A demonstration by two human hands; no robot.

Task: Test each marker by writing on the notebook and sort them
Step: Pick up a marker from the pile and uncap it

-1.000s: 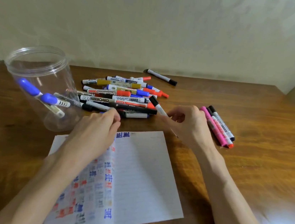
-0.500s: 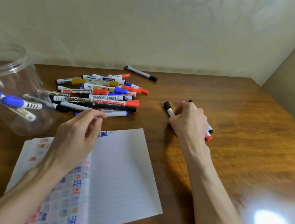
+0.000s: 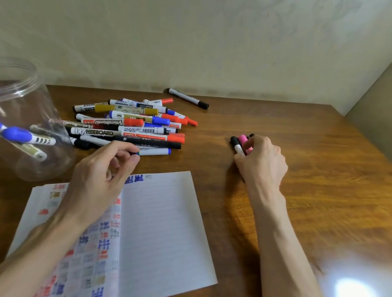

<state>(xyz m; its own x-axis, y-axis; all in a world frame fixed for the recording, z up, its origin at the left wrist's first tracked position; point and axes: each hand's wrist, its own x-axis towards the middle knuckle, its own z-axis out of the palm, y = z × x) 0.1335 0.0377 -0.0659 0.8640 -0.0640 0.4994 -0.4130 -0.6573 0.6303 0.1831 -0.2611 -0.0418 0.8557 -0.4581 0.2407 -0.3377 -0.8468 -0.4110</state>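
Sorting is judged partly done: a black-capped marker [image 3: 235, 143] is gripped by the right hand [image 3: 262, 164]; a seemingly untested marker pile [image 3: 131, 125] lies beyond the left hand [image 3: 97, 178], whose curled fingers' hold cannot be told.

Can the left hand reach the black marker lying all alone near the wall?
Probably yes. The left hand would just have to reach over the marker pile, which lies between it and the lone black marker.

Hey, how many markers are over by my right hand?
3 visible: a black-capped white marker on the left, a pink marker beside it, and a dark-tipped marker behind that. The right hand covers them, so more may be hidden.
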